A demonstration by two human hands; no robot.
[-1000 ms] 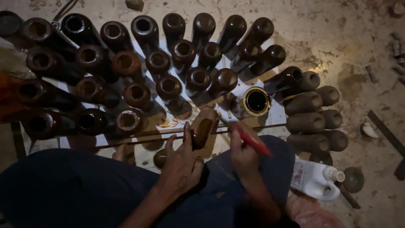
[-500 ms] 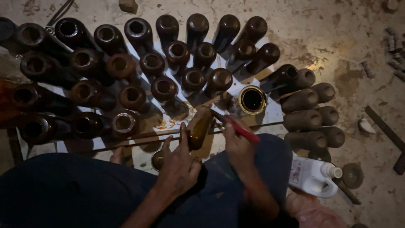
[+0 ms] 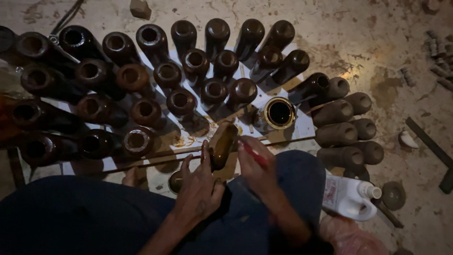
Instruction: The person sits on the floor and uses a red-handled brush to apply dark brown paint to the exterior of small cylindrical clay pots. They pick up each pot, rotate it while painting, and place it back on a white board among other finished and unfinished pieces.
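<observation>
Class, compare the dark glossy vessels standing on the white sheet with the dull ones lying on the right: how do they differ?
The glossy vessels stand upright with open mouths up; the dull vessels lie on their sides, stacked. The glossy ones look dark brown and shiny, the dull ones matte grey-brown. Both are similar tubular shapes.

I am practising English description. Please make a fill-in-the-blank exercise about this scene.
1. The left hand holds a brown ____ by its lower end.
2. The right hand holds a brush with a ____ handle.
3. The open tin stands on the white ____.
4. The white plastic jug lies beside the person's ____ knee.

Missing words: bottle; red; sheet; right
</observation>
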